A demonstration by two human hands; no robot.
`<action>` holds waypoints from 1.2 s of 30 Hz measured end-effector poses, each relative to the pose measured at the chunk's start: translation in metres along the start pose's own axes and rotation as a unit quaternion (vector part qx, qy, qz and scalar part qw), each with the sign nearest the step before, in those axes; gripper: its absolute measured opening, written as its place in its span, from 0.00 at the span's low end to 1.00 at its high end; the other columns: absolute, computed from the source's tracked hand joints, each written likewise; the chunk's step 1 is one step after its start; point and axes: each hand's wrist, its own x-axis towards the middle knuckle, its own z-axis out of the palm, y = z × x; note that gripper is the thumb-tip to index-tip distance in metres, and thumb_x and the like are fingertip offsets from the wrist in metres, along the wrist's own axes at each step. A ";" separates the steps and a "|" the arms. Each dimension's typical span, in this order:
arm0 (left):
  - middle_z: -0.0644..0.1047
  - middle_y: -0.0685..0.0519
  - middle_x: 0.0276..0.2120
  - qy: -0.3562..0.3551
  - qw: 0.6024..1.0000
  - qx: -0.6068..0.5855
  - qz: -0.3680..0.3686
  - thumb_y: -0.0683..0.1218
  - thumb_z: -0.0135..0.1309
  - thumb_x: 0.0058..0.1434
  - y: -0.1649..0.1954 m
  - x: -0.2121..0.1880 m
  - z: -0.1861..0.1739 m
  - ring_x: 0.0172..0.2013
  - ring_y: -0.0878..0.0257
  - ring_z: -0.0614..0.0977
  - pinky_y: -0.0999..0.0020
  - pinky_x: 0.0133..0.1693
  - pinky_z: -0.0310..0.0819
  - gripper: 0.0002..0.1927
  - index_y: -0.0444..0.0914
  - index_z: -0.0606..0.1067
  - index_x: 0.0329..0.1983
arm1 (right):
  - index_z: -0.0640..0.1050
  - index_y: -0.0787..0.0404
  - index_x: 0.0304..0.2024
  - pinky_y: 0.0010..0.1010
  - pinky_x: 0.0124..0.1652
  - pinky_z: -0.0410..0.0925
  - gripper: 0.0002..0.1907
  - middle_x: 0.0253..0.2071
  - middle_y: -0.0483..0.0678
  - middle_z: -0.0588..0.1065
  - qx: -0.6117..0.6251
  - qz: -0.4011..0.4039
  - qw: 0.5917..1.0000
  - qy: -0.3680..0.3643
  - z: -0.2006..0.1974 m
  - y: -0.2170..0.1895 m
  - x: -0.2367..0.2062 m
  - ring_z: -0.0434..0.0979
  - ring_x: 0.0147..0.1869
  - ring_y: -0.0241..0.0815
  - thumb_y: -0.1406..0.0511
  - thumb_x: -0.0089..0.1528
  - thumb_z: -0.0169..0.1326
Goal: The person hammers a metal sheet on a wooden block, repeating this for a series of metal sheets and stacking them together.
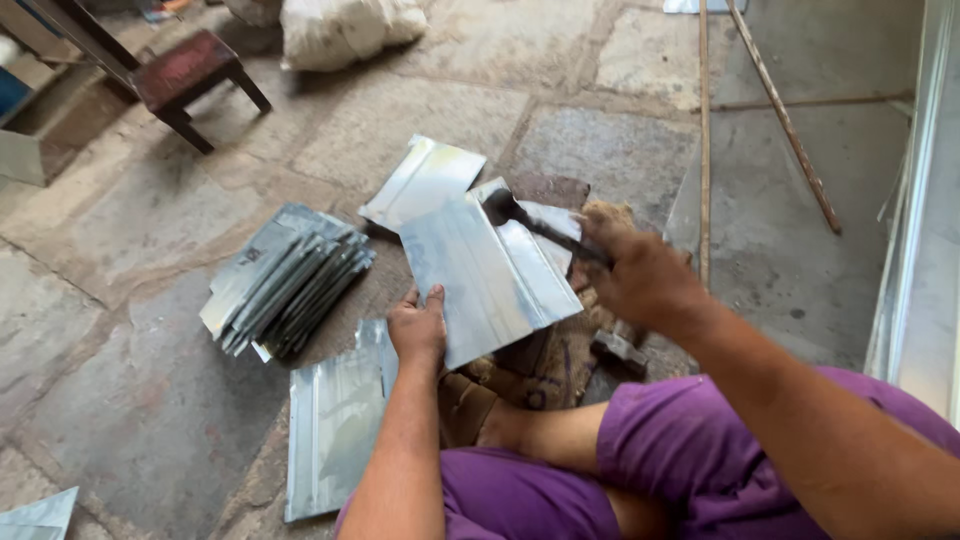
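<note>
The left hand (418, 328) pinches the near edge of a folded metal sheet (480, 268) over the lap. The right hand (643, 277) is closed round a hammer (525, 220), its head on the sheet. A stack of sheets (285, 280) lies left, a white sack (345, 28) far off, its contents hidden

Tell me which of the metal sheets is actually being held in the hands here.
The folded sheet in the middle: the left hand grips its lower edge while the right hand swings a hammer over it. The stack and others lie untouched.
</note>
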 end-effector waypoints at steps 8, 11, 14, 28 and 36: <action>0.86 0.49 0.37 0.035 0.999 -0.008 0.031 0.49 0.61 0.63 -0.004 0.008 -0.001 0.35 0.65 0.83 0.69 0.43 0.76 0.18 0.34 0.80 0.51 | 0.75 0.61 0.62 0.30 0.33 0.74 0.22 0.36 0.48 0.80 0.185 -0.224 0.950 0.111 -0.011 -0.014 -0.019 0.79 0.34 0.37 0.69 0.64 0.54; 0.86 0.48 0.36 0.049 0.998 0.001 0.035 0.49 0.61 0.63 -0.004 0.006 -0.003 0.34 0.64 0.83 0.69 0.43 0.76 0.17 0.33 0.81 0.49 | 0.79 0.56 0.59 0.31 0.34 0.72 0.18 0.34 0.48 0.79 0.071 -0.039 0.996 -0.049 -0.003 -0.013 -0.014 0.78 0.31 0.37 0.66 0.66 0.55; 0.85 0.48 0.35 0.064 0.996 0.035 0.054 0.48 0.60 0.63 -0.005 0.008 -0.008 0.34 0.64 0.83 0.69 0.42 0.75 0.16 0.34 0.82 0.49 | 0.77 0.49 0.61 0.34 0.32 0.72 0.18 0.32 0.47 0.80 0.058 0.077 0.992 -0.086 0.000 -0.011 -0.016 0.76 0.27 0.39 0.62 0.67 0.57; 0.82 0.45 0.38 0.083 0.989 -0.114 -0.049 0.46 0.63 0.61 0.005 0.013 -0.033 0.34 0.62 0.81 0.67 0.39 0.77 0.19 0.28 0.76 0.49 | 0.73 0.46 0.67 0.35 0.31 0.71 0.26 0.31 0.49 0.79 0.069 0.197 0.964 -0.164 0.013 -0.003 -0.009 0.73 0.28 0.41 0.59 0.66 0.57; 0.82 0.43 0.41 0.066 0.980 -0.186 -0.034 0.44 0.55 0.65 0.014 0.012 -0.046 0.37 0.58 0.84 0.66 0.41 0.79 0.15 0.28 0.72 0.49 | 0.63 0.43 0.76 0.39 0.27 0.67 0.33 0.28 0.49 0.74 0.269 0.171 0.939 -0.127 0.062 0.040 0.008 0.71 0.25 0.41 0.60 0.68 0.53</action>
